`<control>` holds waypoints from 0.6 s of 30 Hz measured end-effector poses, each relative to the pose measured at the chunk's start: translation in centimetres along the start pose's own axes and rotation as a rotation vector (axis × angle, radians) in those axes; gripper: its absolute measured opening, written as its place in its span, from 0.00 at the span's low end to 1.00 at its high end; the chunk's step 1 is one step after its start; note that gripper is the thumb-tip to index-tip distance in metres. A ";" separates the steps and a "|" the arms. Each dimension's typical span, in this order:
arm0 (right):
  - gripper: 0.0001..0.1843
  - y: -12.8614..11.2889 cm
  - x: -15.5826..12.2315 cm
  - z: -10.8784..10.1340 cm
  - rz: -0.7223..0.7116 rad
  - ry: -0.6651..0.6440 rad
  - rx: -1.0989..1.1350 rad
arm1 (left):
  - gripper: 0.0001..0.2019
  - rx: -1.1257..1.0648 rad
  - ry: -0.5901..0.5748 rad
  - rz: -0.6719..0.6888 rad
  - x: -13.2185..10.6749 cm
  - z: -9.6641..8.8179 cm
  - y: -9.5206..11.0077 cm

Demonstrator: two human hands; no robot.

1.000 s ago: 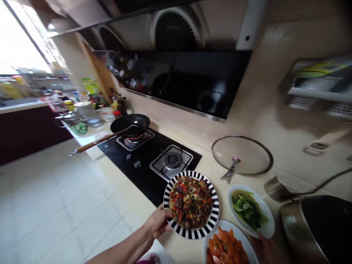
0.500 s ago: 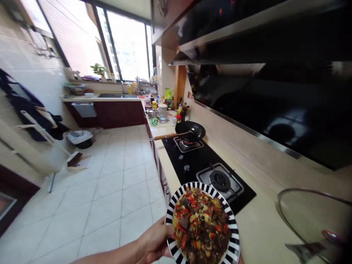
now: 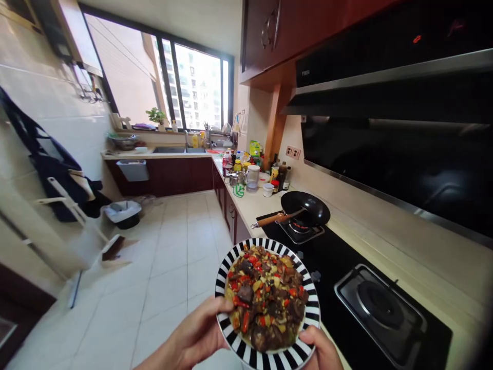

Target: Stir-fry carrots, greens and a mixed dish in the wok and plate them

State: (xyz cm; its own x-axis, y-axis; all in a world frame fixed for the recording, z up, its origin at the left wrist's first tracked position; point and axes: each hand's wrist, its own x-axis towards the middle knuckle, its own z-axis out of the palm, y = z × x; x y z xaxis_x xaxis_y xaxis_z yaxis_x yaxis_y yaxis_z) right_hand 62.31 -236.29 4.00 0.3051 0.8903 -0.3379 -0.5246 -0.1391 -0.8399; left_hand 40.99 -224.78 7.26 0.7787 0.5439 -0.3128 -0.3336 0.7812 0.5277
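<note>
A plate (image 3: pixel 314 308) with a black-and-white striped rim is held up between both hands at the bottom centre. It is filled with a cooked dish (image 3: pixel 269 295) of dark meat pieces with chopped red and yellow-green peppers. My left hand (image 3: pixel 206 329) grips the left rim, thumb on top and fingers underneath, mostly hidden. At the lower right rim my right hand (image 3: pixel 321 349) presses its thumb on the edge; its other fingers are out of sight below the plate.
Beyond the plate, a wok (image 3: pixel 308 205) with a wooden handle sits on the far burner of the black gas stove (image 3: pixel 358 264). Bottles and jars (image 3: pixel 252 177) crowd the counter behind it. A range hood (image 3: pixel 385 169) juts out at right. A bin (image 3: pixel 123 213) stands on the floor.
The plate has shifted left and slightly up in view, and my right thumb now shows on its rim. The view has turned, bringing the wok and stove lower and further right.
</note>
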 end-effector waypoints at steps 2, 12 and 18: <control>0.30 -0.8 1.6 3.7 0.061 -0.058 0.130 | 0.20 -0.048 0.074 -0.018 0.3 -1.1 3.2; 0.33 -4.8 13.6 8.7 0.049 -0.237 0.102 | 0.28 0.060 0.264 0.064 6.2 -4.6 13.5; 0.28 -6.9 26.5 4.4 -0.172 0.416 0.048 | 0.25 0.214 0.387 0.157 12.7 -2.7 20.6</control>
State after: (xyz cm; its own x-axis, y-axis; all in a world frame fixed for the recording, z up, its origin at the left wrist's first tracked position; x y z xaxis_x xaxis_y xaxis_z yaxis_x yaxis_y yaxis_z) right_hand 70.52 -209.86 2.70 0.6798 0.6472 -0.3449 -0.4710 0.0248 -0.8818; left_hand 42.53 -200.95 12.08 0.4586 0.7565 -0.4663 -0.2828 0.6217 0.7304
